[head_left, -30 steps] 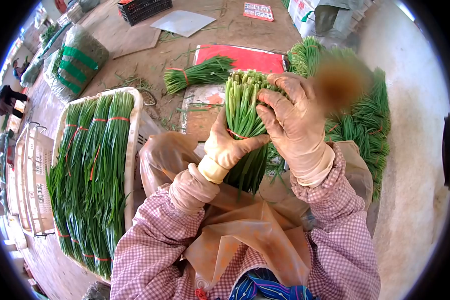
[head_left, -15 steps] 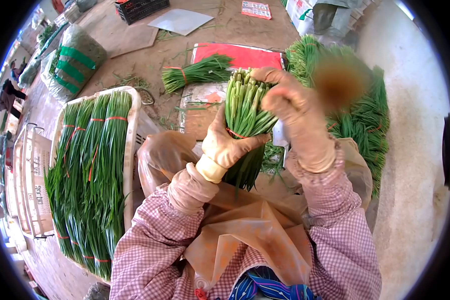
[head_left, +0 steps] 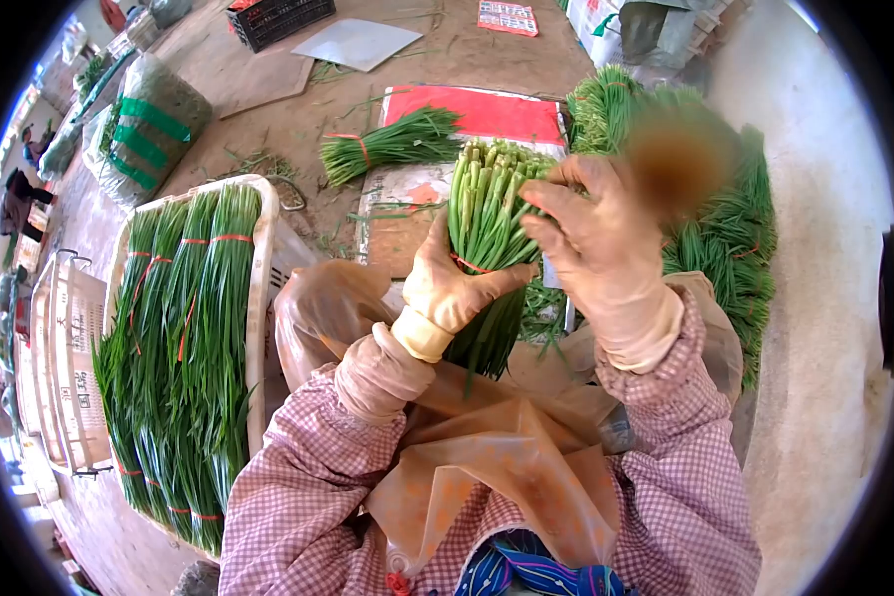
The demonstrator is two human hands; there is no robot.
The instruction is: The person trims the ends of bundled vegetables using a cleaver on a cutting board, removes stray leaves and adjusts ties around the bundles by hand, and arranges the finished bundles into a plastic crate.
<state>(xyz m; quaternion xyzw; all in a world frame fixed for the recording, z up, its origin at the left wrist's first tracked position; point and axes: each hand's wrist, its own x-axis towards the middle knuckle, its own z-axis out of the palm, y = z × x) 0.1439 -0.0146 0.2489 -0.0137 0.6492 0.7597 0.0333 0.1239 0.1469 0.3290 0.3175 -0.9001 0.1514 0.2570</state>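
My gloved left hand (head_left: 457,283) is wrapped round a bundle of green stalks (head_left: 487,204), near its red band. The cut ends of the stalks point up and away, and the dark leaves hang below the hand. At the right side of the stalk tops is my gloved right hand (head_left: 601,238), its fingers bent and somewhat apart, with nothing visible held in them. Whether its fingertips touch the stalks is hard to tell. Beyond the bundle, another banded bunch (head_left: 392,144) lies beside a red sheet (head_left: 477,114).
A white crate (head_left: 265,223) with banded green bunches stands at the left, near stacked empty crates (head_left: 74,368). More bunches (head_left: 730,233) lie at the right. Farther back are a wrapped sack (head_left: 154,124), a black crate (head_left: 278,20) and a person (head_left: 18,209).
My right hand has shifted right from over the stalk tops, and its fingers have opened out since the half-second-old frame. My left hand keeps its hold on the bundle.
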